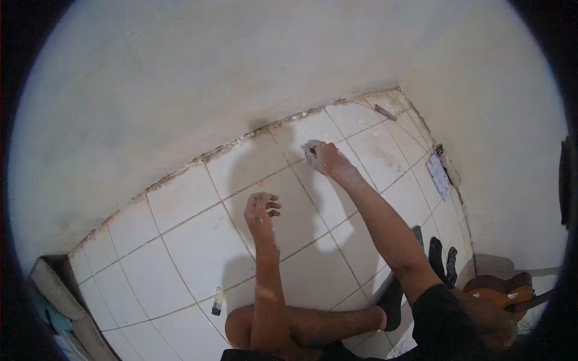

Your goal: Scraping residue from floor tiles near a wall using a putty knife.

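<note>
My right hand [326, 159] reaches out over the white tiled floor [183, 253], close to the crumbling joint where the floor meets the wall. Its fingers are closed round a small grey-white thing [310, 146], whose kind I cannot make out. Pale dust or paste coats the fingers. Nearer to me and further left, my left hand [262, 210] hovers above the tiles, fingers loosely bent and apart, with nothing in it. It also has whitish smears. Chipped, brownish plaster [226, 146] runs along the wall's foot.
A small clear-and-dark object [217, 301] lies by my knee. A dark grey, thin-handled piece [385, 112] lies near the corner. On the right are a patterned pale sheet [439, 178], black cloth pieces [437, 257] and a small guitar [500, 290]. A grey-sided container [59, 289] stands left.
</note>
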The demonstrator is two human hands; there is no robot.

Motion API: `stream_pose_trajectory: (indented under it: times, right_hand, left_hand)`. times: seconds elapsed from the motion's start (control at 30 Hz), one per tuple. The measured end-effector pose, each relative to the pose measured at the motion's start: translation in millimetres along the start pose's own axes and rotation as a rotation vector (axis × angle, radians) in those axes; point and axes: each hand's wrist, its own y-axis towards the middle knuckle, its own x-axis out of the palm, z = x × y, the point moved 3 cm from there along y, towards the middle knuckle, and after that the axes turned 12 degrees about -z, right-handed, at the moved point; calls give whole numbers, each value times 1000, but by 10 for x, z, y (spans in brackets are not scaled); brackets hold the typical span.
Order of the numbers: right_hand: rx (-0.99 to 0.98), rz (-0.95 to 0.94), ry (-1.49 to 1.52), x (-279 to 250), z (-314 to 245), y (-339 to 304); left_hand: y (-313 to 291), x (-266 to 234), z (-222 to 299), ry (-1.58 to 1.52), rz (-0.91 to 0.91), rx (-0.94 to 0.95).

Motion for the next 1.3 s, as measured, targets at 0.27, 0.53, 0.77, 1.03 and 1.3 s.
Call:
stream_pose_trajectory:
  times: [0.27,0.53,0.77,1.03,1.3]
  right_hand:
    - [97,-73,58,65,45,270]
    - [65,-77,42,131,-99,-86]
    - [69,-185,21,-66,-233,-24]
    - [60,-207,72,30,-173,176]
    - [-87,-120,-84,79,-273,-138]
  left_hand:
    - [9,-35,10,60,-36,1]
    - [-9,7,21,106,-24,-49]
    - [21,-8,1,51,-33,-39]
    - [-19,2,32,79,-44,-3]
    - [3,-13,6,71,1,-65]
